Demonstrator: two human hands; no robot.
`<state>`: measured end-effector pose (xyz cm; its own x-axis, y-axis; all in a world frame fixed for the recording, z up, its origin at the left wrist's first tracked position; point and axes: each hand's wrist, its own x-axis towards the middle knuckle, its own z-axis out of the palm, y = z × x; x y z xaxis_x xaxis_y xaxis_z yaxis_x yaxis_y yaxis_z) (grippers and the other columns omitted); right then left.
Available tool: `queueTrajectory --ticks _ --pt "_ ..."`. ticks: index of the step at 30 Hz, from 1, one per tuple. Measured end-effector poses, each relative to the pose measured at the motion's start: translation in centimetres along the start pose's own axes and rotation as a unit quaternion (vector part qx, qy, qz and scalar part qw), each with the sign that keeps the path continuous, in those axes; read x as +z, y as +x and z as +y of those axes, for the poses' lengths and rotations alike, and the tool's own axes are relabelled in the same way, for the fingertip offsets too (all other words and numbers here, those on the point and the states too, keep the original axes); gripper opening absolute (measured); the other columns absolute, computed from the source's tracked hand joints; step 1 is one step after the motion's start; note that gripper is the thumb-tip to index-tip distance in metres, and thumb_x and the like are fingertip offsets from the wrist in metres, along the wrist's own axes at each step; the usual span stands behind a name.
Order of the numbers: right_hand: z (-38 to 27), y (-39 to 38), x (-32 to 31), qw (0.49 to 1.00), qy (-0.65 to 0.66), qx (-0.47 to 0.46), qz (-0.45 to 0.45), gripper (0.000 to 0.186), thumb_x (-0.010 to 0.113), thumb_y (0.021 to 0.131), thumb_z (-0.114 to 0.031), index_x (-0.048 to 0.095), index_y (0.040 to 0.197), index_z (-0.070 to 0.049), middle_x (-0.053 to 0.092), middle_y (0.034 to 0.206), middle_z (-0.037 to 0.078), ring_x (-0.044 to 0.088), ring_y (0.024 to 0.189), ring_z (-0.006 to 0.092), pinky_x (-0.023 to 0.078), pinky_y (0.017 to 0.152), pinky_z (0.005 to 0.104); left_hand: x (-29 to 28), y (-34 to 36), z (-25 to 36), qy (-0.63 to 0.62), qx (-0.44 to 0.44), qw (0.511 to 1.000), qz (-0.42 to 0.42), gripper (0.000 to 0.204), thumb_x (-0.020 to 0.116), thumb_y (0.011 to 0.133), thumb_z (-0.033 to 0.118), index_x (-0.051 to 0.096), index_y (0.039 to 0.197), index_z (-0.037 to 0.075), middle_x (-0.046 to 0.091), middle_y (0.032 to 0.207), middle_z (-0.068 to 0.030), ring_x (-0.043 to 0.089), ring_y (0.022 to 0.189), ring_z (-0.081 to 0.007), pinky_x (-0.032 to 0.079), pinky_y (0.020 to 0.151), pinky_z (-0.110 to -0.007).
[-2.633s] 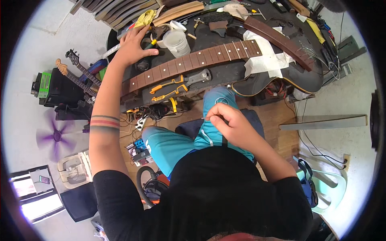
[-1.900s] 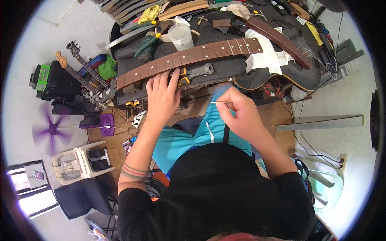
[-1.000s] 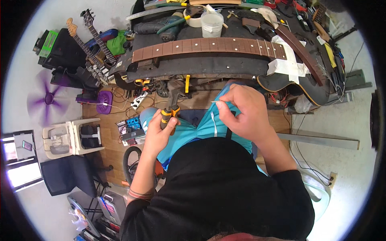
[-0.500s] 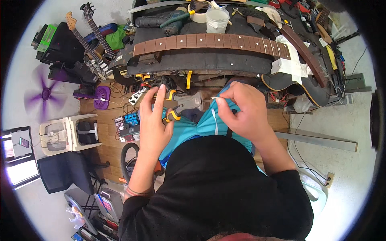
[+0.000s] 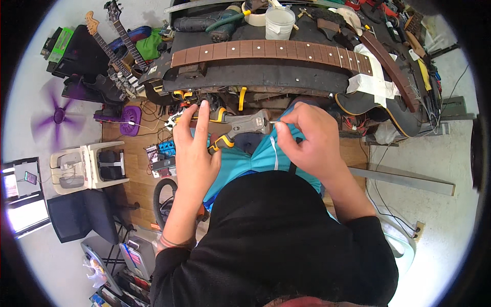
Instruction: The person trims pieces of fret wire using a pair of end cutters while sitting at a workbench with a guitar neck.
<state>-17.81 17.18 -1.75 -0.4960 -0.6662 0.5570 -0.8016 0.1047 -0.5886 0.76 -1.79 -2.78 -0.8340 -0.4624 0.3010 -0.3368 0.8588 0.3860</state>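
My left hand (image 5: pixel 194 153) holds a plier-type cutting tool (image 5: pixel 240 126) with yellow-and-black handles and a broad grey head. Index and middle fingers stretch up past the upper handle; the lower handle comes out by the thumb. The handles stand apart. My right hand (image 5: pixel 309 138) pinches a short, thin silver strip of metal (image 5: pixel 273 122) between thumb and forefinger. The strip's left end is right at the tool's head; whether it sits inside the jaws I cannot tell. Both hands are above my lap, over teal shorts (image 5: pixel 238 163).
Across the workbench ahead lies a guitar neck (image 5: pixel 266 49) with a dotted fretboard, beside a dark guitar body (image 5: pixel 365 100) with white tape. A white bucket (image 5: pixel 279 24) and hand tools stand behind it. A purple fan (image 5: pixel 59 115) and white chair (image 5: pixel 105 169) are at left.
The tool's head has moved right and slightly up, turning more of its flat face into view, and is now closer to the silver strip. My right hand is nearly unmoved.
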Motion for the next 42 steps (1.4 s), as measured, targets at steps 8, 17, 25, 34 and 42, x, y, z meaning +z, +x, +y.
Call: queueTrajectory --ticks 8,17,25,34,42 --pt "0.0 0.0 0.1 1.000 -0.008 0.000 -0.012 0.020 0.083 0.086 -0.014 0.064 0.088 -0.009 0.067 0.079 0.006 0.068 0.072 0.0304 0.050 0.064 0.0434 0.0 0.1 0.0 0.027 0.017 0.999 0.014 0.097 0.076 0.079 -0.009 0.043 0.168 0.014 0.050 0.154 -0.0206 0.053 0.134 -0.0420 0.046 0.113 -0.051" --pt "0.2 0.1 0.1 1.000 -0.009 0.001 -0.024 0.018 0.081 0.087 -0.012 0.063 0.088 -0.009 0.066 0.078 0.006 0.067 0.072 0.0302 0.050 0.065 0.0439 0.2 0.3 -0.5 0.081 0.035 0.995 0.042 0.089 0.079 0.085 0.001 0.045 0.166 0.012 0.052 0.149 -0.0166 0.057 0.122 -0.0359 0.045 0.106 -0.051" --pt "0.2 0.1 0.1 0.999 -0.008 0.006 -0.034 0.019 0.080 0.088 -0.013 0.062 0.090 -0.009 0.066 0.078 0.007 0.067 0.073 0.0315 0.050 0.065 0.0447 -0.4 0.1 -0.3 0.105 0.016 0.994 0.026 0.097 0.077 0.076 -0.005 0.045 0.166 0.010 0.055 0.148 -0.0167 0.054 0.133 -0.0385 0.042 0.108 -0.049" --pt "0.1 1.9 -1.3 0.994 -0.071 -0.034 -0.081 0.013 0.076 0.094 -0.013 0.064 0.092 -0.009 0.066 0.089 0.007 0.066 0.080 0.0315 0.050 0.073 0.0443 1.2 -0.1 -1.3 -0.041 -0.014 0.987 -0.156 0.066 0.076 0.080 0.001 0.055 0.142 0.004 0.064 0.137 -0.0246 0.060 0.131 -0.0486 0.050 0.110 -0.053" --pt "1.2 2.6 -1.7 0.978 0.113 0.112 -0.135 0.014 0.076 0.099 -0.015 0.068 0.100 -0.003 0.068 0.092 0.010 0.069 0.084 0.0268 0.054 0.075 0.0395 4.6 -1.5 -1.3 -0.220 -0.072 0.949 -0.215 0.041 0.073 0.095 0.009 0.063 0.134 0.004 0.072 0.117 -0.0214 0.069 0.114 -0.0459 0.055 0.098 -0.047"
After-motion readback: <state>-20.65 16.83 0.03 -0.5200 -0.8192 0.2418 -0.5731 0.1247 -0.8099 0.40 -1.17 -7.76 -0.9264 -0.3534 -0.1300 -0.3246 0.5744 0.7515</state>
